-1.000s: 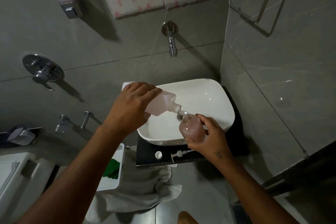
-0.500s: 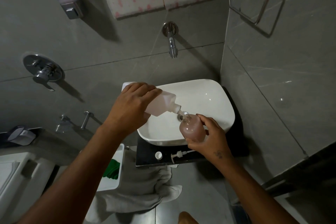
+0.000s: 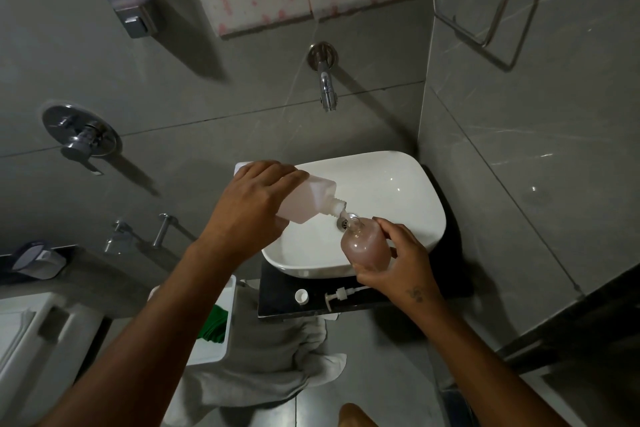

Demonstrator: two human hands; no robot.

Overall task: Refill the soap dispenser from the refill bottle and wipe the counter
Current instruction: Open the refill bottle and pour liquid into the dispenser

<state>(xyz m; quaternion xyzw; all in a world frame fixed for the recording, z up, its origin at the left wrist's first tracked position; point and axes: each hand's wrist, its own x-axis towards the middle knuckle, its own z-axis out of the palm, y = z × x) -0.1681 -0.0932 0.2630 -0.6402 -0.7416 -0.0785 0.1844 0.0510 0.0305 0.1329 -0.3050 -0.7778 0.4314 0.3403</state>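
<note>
The left hand [image 3: 254,204] is curled from above around the translucent white plastic refill bottle [image 3: 308,199], which is held tilted with its threaded neck pointing down toward four o'clock. The left forearm is stretched in from the seven o'clock corner of the view. The right hand [image 3: 401,262] is wrapped around the lower part of the clear rounded soap dispenser bottle [image 3: 365,244], which is filled with pinkish liquid; the thumb is laid along its right side and the fingers are hidden behind it. The right forearm is brought in from five o'clock, with a small mark seen at the wrist. The refill bottle's neck is held just at the dispenser's open mouth, above the drain of the white rounded ceramic basin [image 3: 398,191].

The basin is carried on a small black glossy worktop [image 3: 277,295]. On the worktop, at six o'clock from the basin, a small white round cap [image 3: 301,296] and a white pump head with its tube [image 3: 341,295] are laid side by side, apart from each other. A pale grey cloth [image 3: 277,357] is draped below the worktop's front edge. At eight o'clock from the worktop, a white bin holding green cloth [image 3: 216,326] is seen. A chrome wall tap [image 3: 325,80] is mounted at twelve o'clock above the basin.
</note>
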